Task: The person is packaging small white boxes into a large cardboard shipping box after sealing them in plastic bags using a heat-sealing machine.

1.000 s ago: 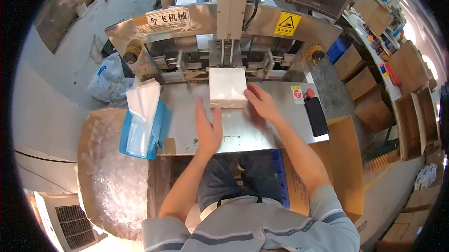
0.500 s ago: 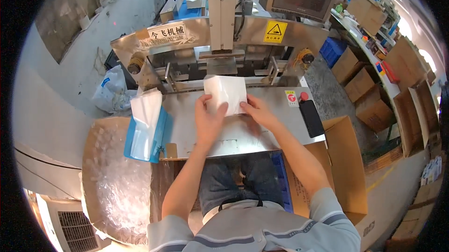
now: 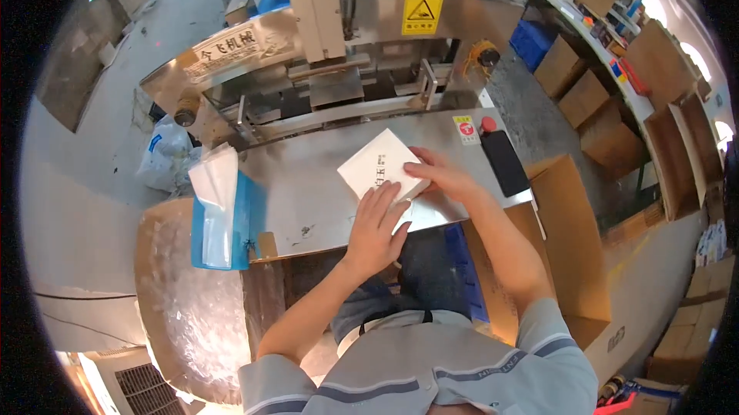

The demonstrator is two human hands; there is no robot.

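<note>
White flat cardboard box [image 3: 382, 172] lies tilted on the steel bench [image 3: 308, 199], near its right half. The left hand [image 3: 376, 224] rests flat with fingers spread against the box's near edge; the right hand [image 3: 446, 176] holds its right side with curled fingers. To the left stands a blue carton of white sheets [image 3: 221, 209]. Right of the box lies a black phone [image 3: 505, 162]. Farther off rises the grey steel machine [image 3: 323, 53] with a yellow warning sticker [image 3: 422, 14].
</note>
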